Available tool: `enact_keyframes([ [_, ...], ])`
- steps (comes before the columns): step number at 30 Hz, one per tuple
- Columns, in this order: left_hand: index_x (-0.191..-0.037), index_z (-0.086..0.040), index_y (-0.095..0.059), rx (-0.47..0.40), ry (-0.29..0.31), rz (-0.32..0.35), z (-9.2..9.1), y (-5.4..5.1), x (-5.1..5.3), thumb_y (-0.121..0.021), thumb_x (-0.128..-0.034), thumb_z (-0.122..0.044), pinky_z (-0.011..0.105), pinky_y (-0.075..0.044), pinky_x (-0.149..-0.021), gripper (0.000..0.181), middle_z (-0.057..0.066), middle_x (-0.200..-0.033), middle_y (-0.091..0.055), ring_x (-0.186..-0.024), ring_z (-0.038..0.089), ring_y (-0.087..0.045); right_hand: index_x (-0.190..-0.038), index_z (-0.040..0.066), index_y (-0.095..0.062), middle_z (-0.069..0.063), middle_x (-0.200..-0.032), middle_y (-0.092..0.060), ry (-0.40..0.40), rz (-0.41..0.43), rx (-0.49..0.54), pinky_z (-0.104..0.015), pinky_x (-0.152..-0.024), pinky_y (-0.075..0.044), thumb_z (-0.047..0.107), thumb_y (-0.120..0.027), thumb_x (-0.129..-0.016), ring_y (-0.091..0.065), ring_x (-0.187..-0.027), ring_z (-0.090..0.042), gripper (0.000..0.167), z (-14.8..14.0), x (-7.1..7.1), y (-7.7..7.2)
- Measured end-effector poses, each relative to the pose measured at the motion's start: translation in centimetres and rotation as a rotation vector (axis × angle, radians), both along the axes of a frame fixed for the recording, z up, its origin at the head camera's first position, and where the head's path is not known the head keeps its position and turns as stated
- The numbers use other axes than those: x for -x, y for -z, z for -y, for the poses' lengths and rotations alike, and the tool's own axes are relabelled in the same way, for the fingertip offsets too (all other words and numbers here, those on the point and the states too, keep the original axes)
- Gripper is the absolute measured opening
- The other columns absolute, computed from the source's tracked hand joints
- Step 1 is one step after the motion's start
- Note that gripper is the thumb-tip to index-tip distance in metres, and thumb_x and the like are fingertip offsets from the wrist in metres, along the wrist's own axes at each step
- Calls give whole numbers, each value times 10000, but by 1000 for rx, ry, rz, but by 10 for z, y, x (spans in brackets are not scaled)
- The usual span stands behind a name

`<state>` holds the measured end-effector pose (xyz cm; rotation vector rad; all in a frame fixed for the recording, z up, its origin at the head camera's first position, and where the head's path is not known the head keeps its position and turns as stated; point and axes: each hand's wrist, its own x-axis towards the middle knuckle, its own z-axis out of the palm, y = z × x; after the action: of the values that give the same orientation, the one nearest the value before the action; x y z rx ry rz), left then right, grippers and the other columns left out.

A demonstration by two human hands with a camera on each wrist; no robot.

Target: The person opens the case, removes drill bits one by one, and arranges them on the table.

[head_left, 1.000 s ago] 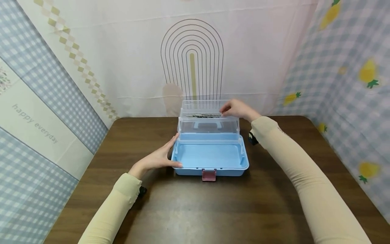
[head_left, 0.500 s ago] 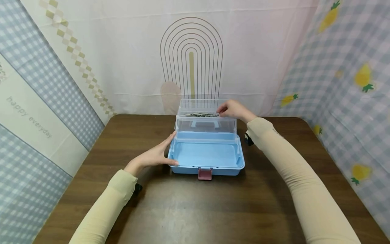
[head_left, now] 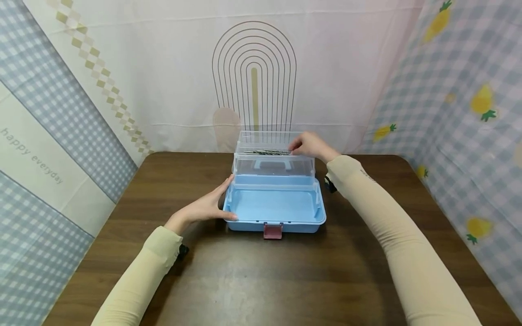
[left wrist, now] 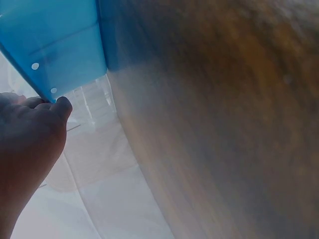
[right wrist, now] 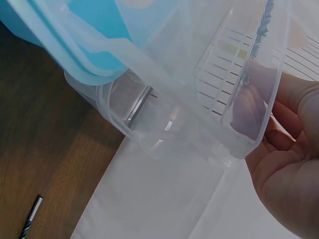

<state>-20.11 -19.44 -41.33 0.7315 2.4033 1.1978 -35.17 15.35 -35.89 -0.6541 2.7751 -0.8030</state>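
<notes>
A light-blue toolbox [head_left: 244,226] stands open on the table, its clear tiered trays [head_left: 299,168] raised at the back. Slim metal drill bits [head_left: 265,152] lie in the uppermost tray. My left hand [head_left: 201,208] spans the box's left side, thumb straight on the front rim, fingers along the side; the left wrist view shows them at the blue wall [left wrist: 75,55]. At the right end of the top tray, my right hand [head_left: 311,146] has bent fingers pinched at the bits' ends. Through the clear plastic, those fingertips [right wrist: 249,104] look blurred.
A dark pink latch [head_left: 272,231] hangs at the box's front. One loose drill bit [right wrist: 32,216] lies on the wooden table [right wrist: 50,149] behind the box. Another dark metal rod [right wrist: 137,107] shows through the clear plastic. A patterned cloth [head_left: 183,81] hangs behind the table.
The head view has shifted slightly, so box and hands appear a little further left. Both hands keep nearly the same places on the box.
</notes>
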Motion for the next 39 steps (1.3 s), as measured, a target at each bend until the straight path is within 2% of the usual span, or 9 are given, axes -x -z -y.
enact_keyframes([
  [14, -1632, -184, 38, -4, -9, 15, 1, 2, -3, -843, -845, -268, 576, -148, -1187, 1185, 36, -1689, 58, -1535, 268, -18, -1070, -17, -767, -185, -1075, -734, -1, -28, -30, -463, -871, -531, 63, -708, -939, -674, -978, -326, 164, 2, -2, -3],
  [22, -1632, -178, 35, -13, -1, 8, 1, 2, -1, -842, -845, -250, 579, -144, -1186, 1181, 59, -1693, 51, -1535, 270, -18, -1041, -31, -762, -184, -1034, -734, -3, -49, -13, -455, -861, -535, 41, -690, -946, -675, -953, -326, 139, 3, -1, -1],
  [28, -1632, -163, 35, -11, 1, 4, 1, 4, -1, -847, -840, -259, 562, -140, -1192, 1189, 56, -1693, 52, -1535, 259, -13, -1037, -33, -750, -186, -1043, -721, 15, -40, -21, -457, -863, -526, 49, -668, -957, -663, -958, -323, 141, 5, -3, 1],
  [39, -1631, -144, 28, -16, 4, 0, 1, 3, -1, -844, -843, -225, 584, -135, -1186, 1178, 78, -1693, 45, -1536, 286, -18, -1063, -40, -736, -187, -1043, -712, 8, -77, -48, -447, -856, -527, 46, -641, -975, -659, -932, -306, 155, 6, -2, 6],
])
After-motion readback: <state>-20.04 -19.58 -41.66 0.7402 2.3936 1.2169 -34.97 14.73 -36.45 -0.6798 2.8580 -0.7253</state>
